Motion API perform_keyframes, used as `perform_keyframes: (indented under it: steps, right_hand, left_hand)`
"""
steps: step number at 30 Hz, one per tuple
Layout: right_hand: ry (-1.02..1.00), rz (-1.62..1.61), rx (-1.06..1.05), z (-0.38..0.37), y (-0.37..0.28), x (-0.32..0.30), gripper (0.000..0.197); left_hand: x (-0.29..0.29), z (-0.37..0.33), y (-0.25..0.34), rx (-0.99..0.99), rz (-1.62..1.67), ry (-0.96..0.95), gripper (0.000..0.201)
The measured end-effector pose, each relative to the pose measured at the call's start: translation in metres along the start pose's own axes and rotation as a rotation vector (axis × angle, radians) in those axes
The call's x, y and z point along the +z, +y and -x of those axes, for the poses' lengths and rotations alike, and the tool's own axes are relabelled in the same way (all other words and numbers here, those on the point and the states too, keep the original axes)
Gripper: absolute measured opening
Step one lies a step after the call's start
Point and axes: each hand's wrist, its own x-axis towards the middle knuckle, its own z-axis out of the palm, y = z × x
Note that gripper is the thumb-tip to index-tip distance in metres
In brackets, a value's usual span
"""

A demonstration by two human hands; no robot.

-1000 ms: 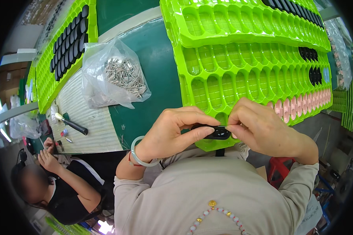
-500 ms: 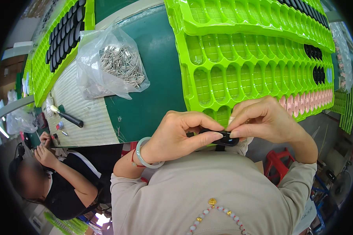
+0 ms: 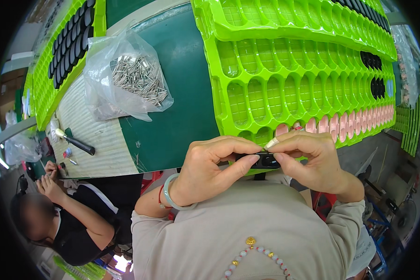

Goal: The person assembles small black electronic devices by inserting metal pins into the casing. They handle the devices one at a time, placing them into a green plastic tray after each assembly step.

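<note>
In front of my chest, a glossy black elongated plastic part (image 3: 268, 161) is held between both hands. My left hand (image 3: 213, 169) pinches its left end with thumb and index finger. At the other end, the thumb and fingers of my right hand (image 3: 309, 157) close on the same part. A pale wrap (image 3: 271, 143) covers one fingertip of the right hand. My fingers hide much of the black part. Just beyond the hands lies a green tray (image 3: 214, 100) with oval pockets, holding a row of pink parts (image 3: 343, 127) and a few black ones (image 3: 378, 88).
A clear bag of thin metal pins (image 3: 140, 79) lies on the green tabletop (image 3: 186, 60). To its left are a black-handled tool (image 3: 81, 145) and another green tray with black parts (image 3: 72, 44). A co-worker (image 3: 79, 214) sits at the left. A red stool (image 3: 323, 203) stands at the right.
The scene has shifted slightly left in view. My right hand has dropped a little and turned, uncovering more of the pink row. Both hands still grip the black part.
</note>
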Motion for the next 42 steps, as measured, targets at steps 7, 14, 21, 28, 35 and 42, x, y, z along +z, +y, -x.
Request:
perform_keyframes:
  steps: [7,14,21,28,35,42]
  right_hand:
    - [0.185,0.116,-0.110,0.007,0.007,0.016,0.022]
    - [0.240,0.286,-0.258,0.010,0.010,0.028,0.027]
    - [0.151,0.163,-0.135,0.009,0.006,0.020,0.027]
    - [0.174,0.041,-0.088,0.013,0.003,0.018,0.036]
    - [0.323,0.818,-0.926,0.015,0.027,0.013,0.028]
    - [0.436,1.107,-0.884,0.017,0.022,0.016,0.028]
  left_hand:
    - [0.004,0.003,-0.005,-0.010,0.029,0.031,0.016]
    - [0.007,0.009,-0.014,0.097,-0.042,0.050,0.017]
    - [0.007,0.011,-0.008,-0.013,0.073,0.049,0.016]
    - [0.009,0.008,-0.009,-0.164,0.299,0.099,0.018]
    - [0.015,0.004,-0.007,-0.112,0.287,0.114,0.017]
    - [0.026,-0.010,0.001,-0.025,0.233,0.136,0.017]
